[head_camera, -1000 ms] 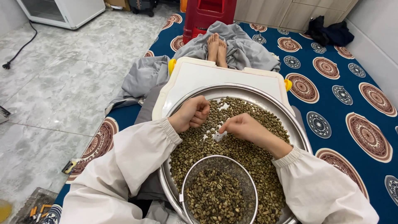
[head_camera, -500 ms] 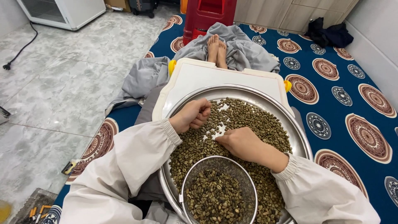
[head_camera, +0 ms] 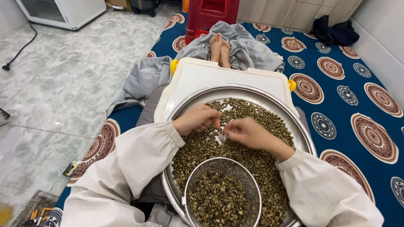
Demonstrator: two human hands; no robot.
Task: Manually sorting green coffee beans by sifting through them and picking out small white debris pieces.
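Though pinched fingertips hide any bean, left hand point(head_camera: 198, 119) curled loosely, right hand point(head_camera: 246, 131) maybe nipping one; beans point(head_camera: 252, 159) beneath both in pan point(head_camera: 185, 103): light, hard, rolling; best pinched singly.

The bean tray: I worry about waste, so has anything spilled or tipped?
Nothing stands out. The beans lie inside the tray, the sieve sits level in it, and both hands work over the pile.
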